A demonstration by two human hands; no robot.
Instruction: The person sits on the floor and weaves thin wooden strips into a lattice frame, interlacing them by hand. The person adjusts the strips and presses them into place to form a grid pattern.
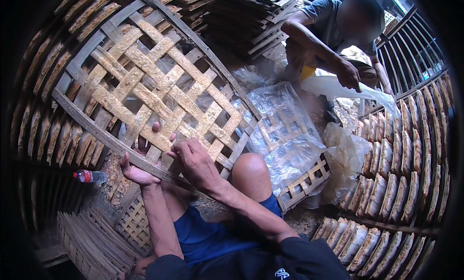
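A large woven bamboo lattice tray (159, 94) with pale crumbly residue on its strips is tilted up before me. My left hand (141, 171) grips the lower wooden edge, thumb in front and fingers partly behind the lattice. My right hand (193, 161) is curled with fingertips pinched against the lattice just above that edge; whatever is between them is hidden. Beside my bare knee lies another tray (304, 183), mostly covered by crinkled clear plastic sheet (280, 113).
A co-worker (314, 43) crouches at upper right, holding a translucent sheet (328, 85). Racks of crusted slabs (386, 193) line both sides. Stacked trays (92, 241) stand at lower left, near a red-capped plastic bottle (94, 177). Loose crumpled film (343, 159) lies right of the covered tray.
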